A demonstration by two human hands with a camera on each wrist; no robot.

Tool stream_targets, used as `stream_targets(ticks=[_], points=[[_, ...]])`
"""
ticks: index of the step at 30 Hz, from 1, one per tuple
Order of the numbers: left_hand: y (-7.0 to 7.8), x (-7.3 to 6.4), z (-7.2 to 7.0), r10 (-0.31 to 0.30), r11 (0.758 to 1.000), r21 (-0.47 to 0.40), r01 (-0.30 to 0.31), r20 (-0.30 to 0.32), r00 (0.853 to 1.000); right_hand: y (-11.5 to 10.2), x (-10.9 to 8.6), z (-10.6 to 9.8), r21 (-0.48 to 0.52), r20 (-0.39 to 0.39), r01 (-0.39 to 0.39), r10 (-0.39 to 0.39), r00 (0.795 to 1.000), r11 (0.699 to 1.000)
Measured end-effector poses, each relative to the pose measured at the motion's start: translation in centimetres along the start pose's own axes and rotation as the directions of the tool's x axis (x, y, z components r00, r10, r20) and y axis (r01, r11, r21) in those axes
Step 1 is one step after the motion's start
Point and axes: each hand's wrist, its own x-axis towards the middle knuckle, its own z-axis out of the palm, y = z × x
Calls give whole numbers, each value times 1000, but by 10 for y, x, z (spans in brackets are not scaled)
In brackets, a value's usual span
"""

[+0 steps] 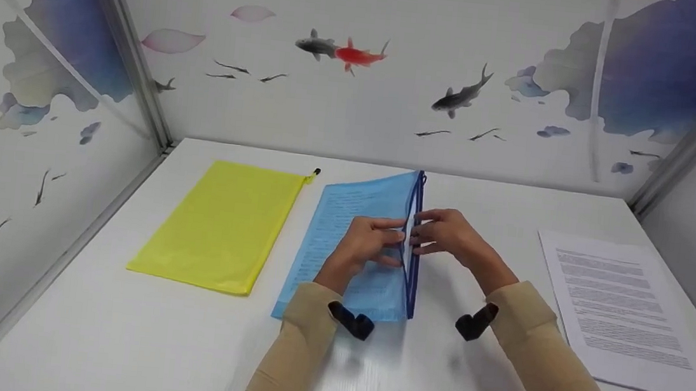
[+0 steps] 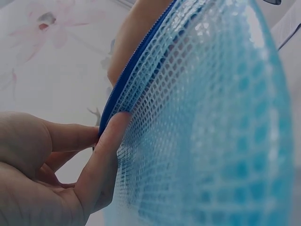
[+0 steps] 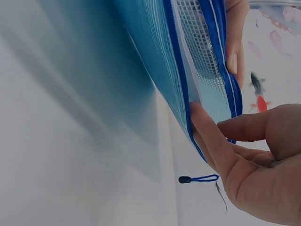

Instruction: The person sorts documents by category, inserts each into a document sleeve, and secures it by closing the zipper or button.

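Note:
A translucent blue mesh zip pouch (image 1: 360, 203) stands partly raised at mid-table, its dark blue zipper edge (image 1: 412, 291) on the right side and its mouth spread apart. Printed text shows through its front, and a white sheet (image 3: 190, 70) is visible inside the mouth. My left hand (image 1: 369, 242) pinches the left lip of the mouth between thumb and finger, plainly seen in the left wrist view. On the opposite lip, my right hand (image 1: 449, 234) holds the zipper edge with bent fingers. A zipper pull with a blue cord loop (image 3: 204, 178) hangs below that hand in the right wrist view.
To the left lies a flat yellow zip pouch (image 1: 217, 227) with a black-tipped pull (image 1: 316, 172) at its far corner. A stack of printed paper (image 1: 625, 305) rests on the right of the white table (image 1: 150, 330). Patterned panels (image 1: 382, 103) enclose the back and sides.

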Motion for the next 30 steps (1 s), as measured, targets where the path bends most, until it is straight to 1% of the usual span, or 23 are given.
stream_targets(ticks=[5, 9, 15, 17, 20, 23, 25, 27, 30], points=[[0, -1, 0, 2, 1000, -8, -2, 6, 1000, -7, 7, 2, -64, -37, -20, 18, 999, 998], [0, -3, 0, -2, 1000, -6, 2, 1, 1000, -12, 11, 3, -92, -66, -21, 15, 998, 996], [0, -4, 1, -6, 1000, -3, 6, -8, 1000, -15, 18, -2, -66, -111, -2, -5, 994, 998], [-1, -3, 0, -6, 1000, -3, 6, -11, 1000, -15, 23, -4, -57, -134, 12, -20, 991, 998], [-1, -2, 0, 0, 1000, -11, 0, -12, 1000, -15, 32, -7, -42, -189, 42, -49, 981, 998], [-2, -2, 0, 1, 1000, -13, -2, -27, 1000, -13, 42, -8, -27, -252, 76, -80, 964, 997], [-3, -1, 0, -1, 1000, -5, 1, -34, 999, -12, 47, -9, -33, -304, 95, -100, 948, 995], [-4, -1, 1, -4, 1000, 1, 4, -38, 999, -12, 52, -10, -68, -367, 113, -130, 921, 991], [-4, -1, 2, -4, 1000, 6, 4, -36, 999, -12, 59, -15, -184, -460, 116, -189, 868, 976]])
